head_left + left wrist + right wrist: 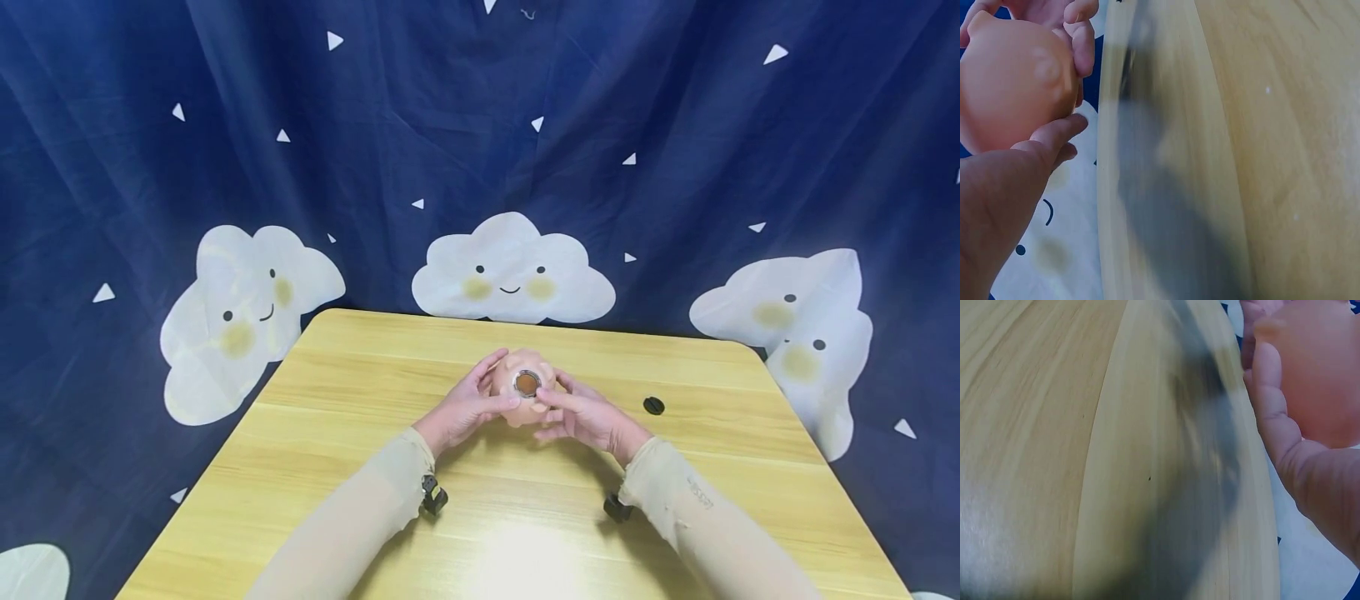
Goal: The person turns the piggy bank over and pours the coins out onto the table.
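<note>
Two hands, left (463, 408) & right (588, 417), grip a pink toy (525, 387) above table (360, 467) centre; black cap (654, 406) lies right of toy.

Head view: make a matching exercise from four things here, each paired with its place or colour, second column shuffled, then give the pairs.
Column one:
1. pink toy
2. black cap
3. table
4. curtain

Column two:
A. navy, with white clouds
B. lying on the table, right of the hands
C. held between the left hand and right hand
D. pale wood

Pairs: 1-C, 2-B, 3-D, 4-A
</note>
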A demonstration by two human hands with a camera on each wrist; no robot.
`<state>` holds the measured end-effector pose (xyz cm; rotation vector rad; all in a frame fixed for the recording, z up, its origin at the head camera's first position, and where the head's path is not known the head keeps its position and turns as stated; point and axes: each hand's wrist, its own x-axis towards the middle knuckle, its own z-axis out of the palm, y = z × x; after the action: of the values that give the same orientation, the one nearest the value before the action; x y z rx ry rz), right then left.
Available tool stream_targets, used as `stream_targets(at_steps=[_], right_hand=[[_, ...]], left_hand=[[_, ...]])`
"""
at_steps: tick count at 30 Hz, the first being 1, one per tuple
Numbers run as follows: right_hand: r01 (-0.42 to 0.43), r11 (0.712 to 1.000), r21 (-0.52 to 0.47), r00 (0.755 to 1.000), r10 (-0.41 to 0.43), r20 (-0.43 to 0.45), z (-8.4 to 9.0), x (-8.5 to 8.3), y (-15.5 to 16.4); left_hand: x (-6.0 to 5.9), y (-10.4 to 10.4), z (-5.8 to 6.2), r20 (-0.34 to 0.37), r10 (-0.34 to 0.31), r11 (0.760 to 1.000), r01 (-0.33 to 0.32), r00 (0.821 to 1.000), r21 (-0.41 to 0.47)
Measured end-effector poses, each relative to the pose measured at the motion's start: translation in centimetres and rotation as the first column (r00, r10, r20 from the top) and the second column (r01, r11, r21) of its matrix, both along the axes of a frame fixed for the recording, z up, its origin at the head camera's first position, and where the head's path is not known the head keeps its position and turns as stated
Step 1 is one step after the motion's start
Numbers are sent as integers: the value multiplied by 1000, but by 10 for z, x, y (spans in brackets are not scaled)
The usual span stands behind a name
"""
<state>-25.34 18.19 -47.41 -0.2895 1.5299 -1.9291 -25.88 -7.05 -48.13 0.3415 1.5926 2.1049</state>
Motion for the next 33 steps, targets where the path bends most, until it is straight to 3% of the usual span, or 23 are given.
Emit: stream_targets(at_steps=[7,16,22,33], right_hand=[[103,994,39,993,-100,-60,-2,-2,1],[153,986,65,984,-146,-104,-6,-3,0],[160,980,119,978,-141,-153,-8,-4,0],[146,980,136,963,-109,-246,-9,-5,-1]], left_hand=[[-2,-2,-1,-26,-2,999,0,1000,-48],[-8,-6,-1,-88,18,967,-40,996,-252],[-9,-8,3,-25,-24,961,17,999,-275],[-10,-9,7,100,1,980,19,995,-198]])
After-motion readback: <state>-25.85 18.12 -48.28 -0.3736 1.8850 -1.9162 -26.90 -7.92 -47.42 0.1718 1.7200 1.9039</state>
